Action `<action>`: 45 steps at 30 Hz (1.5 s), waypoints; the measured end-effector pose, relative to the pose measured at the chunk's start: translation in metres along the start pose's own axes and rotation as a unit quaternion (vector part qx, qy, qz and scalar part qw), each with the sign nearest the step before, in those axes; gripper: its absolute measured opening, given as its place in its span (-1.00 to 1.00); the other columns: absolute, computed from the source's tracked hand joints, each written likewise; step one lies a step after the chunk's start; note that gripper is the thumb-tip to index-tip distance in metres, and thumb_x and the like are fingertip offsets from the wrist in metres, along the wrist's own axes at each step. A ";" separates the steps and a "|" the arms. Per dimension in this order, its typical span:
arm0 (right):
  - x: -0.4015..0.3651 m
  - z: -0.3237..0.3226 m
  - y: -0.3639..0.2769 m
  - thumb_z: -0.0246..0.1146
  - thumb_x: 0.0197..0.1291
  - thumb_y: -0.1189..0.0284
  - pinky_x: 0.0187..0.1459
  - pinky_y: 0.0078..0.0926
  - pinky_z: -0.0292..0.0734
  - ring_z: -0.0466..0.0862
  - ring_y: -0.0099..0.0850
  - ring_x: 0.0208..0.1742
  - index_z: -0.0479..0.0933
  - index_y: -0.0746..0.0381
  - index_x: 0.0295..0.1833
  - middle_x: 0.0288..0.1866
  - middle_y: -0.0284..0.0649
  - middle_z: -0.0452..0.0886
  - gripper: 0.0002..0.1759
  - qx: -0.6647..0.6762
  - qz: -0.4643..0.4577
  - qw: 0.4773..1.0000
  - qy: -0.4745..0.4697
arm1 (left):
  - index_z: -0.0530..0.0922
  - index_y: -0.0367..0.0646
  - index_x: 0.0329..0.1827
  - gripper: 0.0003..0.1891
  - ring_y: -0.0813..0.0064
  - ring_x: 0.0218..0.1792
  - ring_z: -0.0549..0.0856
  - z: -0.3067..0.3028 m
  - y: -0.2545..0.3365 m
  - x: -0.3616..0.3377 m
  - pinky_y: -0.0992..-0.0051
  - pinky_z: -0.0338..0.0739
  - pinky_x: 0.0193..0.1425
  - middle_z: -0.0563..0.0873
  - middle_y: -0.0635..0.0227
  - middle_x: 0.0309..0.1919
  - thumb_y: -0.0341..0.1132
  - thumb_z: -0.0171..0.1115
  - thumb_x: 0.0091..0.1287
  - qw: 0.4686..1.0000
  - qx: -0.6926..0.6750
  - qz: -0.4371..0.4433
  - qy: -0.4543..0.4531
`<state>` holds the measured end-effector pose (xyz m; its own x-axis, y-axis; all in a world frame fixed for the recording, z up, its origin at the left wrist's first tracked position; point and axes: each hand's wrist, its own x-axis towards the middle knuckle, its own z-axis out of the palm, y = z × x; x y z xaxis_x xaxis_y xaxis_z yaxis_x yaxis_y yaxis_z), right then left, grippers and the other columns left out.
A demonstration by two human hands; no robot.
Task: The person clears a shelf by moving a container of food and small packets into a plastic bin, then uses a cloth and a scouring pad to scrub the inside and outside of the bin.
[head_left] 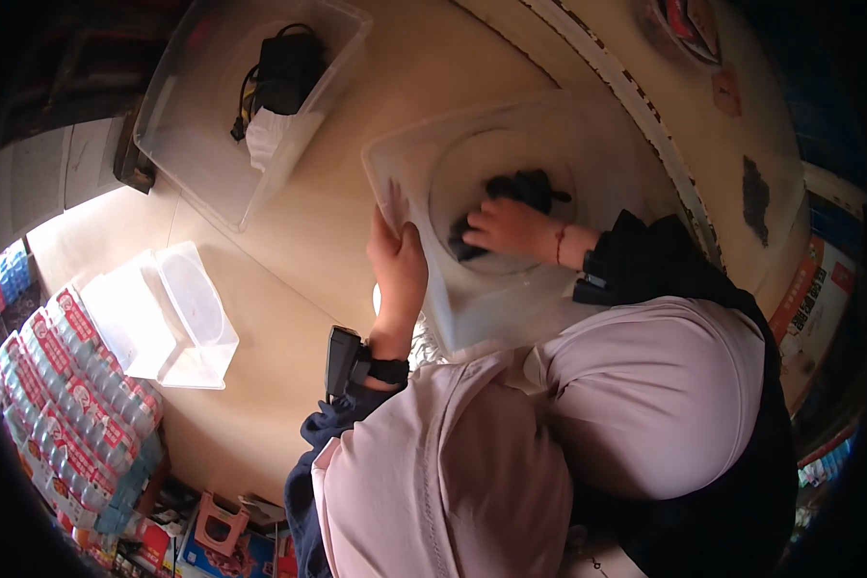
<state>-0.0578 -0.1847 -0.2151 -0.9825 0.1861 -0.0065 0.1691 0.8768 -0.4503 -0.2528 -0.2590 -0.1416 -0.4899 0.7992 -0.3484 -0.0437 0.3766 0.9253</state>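
A translucent plastic bin is in front of me, tilted on the floor by my legs. My left hand is closed on the bin's left wall near its rim. Inside the bin, my right hand presses a crumpled black cloth against the bottom, with its fingers curled over it. Part of the cloth is hidden under that hand, and a darker bit shows beyond the fingertips.
Another clear bin at the upper left holds a black adapter with a cable and something white. A smaller clear container lies on the left, beside packs of bottled drinks. A pink stool is at the lower left.
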 end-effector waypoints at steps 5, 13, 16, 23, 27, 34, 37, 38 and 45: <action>-0.027 -0.012 -0.021 0.36 -0.17 0.46 -0.09 -0.25 0.54 0.57 -0.19 -0.05 0.55 0.15 -0.06 -0.16 -0.18 0.48 -0.58 0.200 0.039 0.966 -0.161 | 0.16 -0.27 0.49 -0.38 0.21 0.40 0.41 -0.006 -0.005 0.000 0.37 0.35 0.33 0.35 0.08 0.43 -0.62 -0.17 0.30 0.998 0.016 -0.015 -0.056; 0.005 -0.067 0.035 0.28 -0.10 0.45 0.02 -0.21 0.51 0.58 -0.02 -0.02 0.58 0.30 -0.05 -0.10 -0.01 0.57 -0.61 0.175 0.349 0.908 0.155 | 0.17 -0.29 0.48 -0.38 0.21 0.38 0.43 -0.005 0.000 -0.001 0.37 0.29 0.40 0.37 0.06 0.41 -0.64 -0.16 0.29 0.998 0.034 -0.016 -0.058; 0.015 -0.066 0.049 0.26 -0.07 0.51 -0.03 -0.16 0.51 0.55 -0.01 -0.05 0.57 0.27 -0.06 -0.09 -0.03 0.53 -0.64 0.043 0.319 0.931 0.172 | 0.16 -0.30 0.48 -0.38 0.22 0.39 0.41 -0.003 0.001 0.000 0.37 0.27 0.42 0.36 0.04 0.41 -0.65 -0.17 0.28 0.997 0.030 -0.030 -0.058; 0.043 -0.026 0.015 0.10 0.08 0.55 0.10 -0.25 0.42 0.47 -0.16 0.07 0.50 0.29 0.13 0.11 -0.10 0.43 -0.57 -0.011 0.189 0.975 0.112 | 0.23 -0.33 0.43 -0.41 0.14 0.31 0.49 -0.001 -0.008 0.000 0.37 0.33 0.35 0.46 -0.04 0.29 -0.64 -0.13 0.25 0.999 0.035 0.014 -0.030; 0.045 -0.010 0.001 0.11 0.09 0.42 -0.01 -0.34 0.41 0.47 -0.32 -0.01 0.51 0.11 0.01 0.09 -0.30 0.44 -0.68 -0.048 0.058 0.996 0.057 | 0.31 -0.33 0.37 -0.44 0.08 0.26 0.55 -0.001 -0.010 0.002 0.40 0.38 0.30 0.56 -0.07 0.21 -0.61 -0.10 0.23 0.999 0.033 0.040 -0.012; 0.009 -0.009 -0.020 0.18 -0.03 0.35 -0.17 -0.45 0.41 0.49 -0.41 -0.15 0.55 -0.01 -0.42 -0.24 -0.45 0.48 -0.95 -0.013 -0.185 0.981 -0.060 | 0.17 -0.33 0.47 -0.37 0.22 0.38 0.42 -0.006 0.002 0.003 0.38 0.27 0.42 0.38 0.03 0.40 -0.68 -0.21 0.25 0.996 0.052 -0.007 -0.070; -0.006 -0.017 -0.020 0.23 -0.09 0.35 -0.20 -0.45 0.44 0.52 -0.41 -0.16 0.60 -0.03 -0.54 -0.32 -0.47 0.50 -0.93 -0.036 -0.236 0.963 -0.127 | 0.19 -0.33 0.46 -0.38 0.23 0.37 0.45 -0.006 0.009 0.000 0.39 0.28 0.41 0.40 0.05 0.38 -0.68 -0.21 0.26 0.995 0.051 -0.031 -0.074; -0.008 -0.018 -0.019 0.25 -0.12 0.35 -0.20 -0.45 0.45 0.53 -0.39 -0.17 0.62 -0.03 -0.55 -0.35 -0.47 0.51 -0.94 -0.047 -0.250 0.953 -0.165 | 0.19 -0.33 0.46 -0.38 0.23 0.36 0.45 -0.006 0.008 0.000 0.39 0.28 0.40 0.41 0.05 0.38 -0.67 -0.21 0.26 0.995 0.057 -0.022 -0.075; 0.034 -0.050 0.027 0.18 -0.01 0.41 -0.14 -0.36 0.42 0.48 -0.31 -0.11 0.65 0.02 -0.28 -0.21 -0.37 0.48 -0.82 0.087 -0.068 0.994 -0.011 | 0.34 -0.35 0.33 -0.47 0.07 0.01 0.69 -0.002 -0.001 0.002 0.39 0.52 0.07 0.66 -0.12 -0.02 -0.59 -0.09 0.22 0.996 0.078 0.045 -0.026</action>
<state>-0.0823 -0.1322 -0.1826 -0.9971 0.0597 0.0467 0.0201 0.8028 -0.5959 -0.2556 -0.2589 -0.1425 -0.4403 0.8545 -0.2754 0.1358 0.3666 0.9204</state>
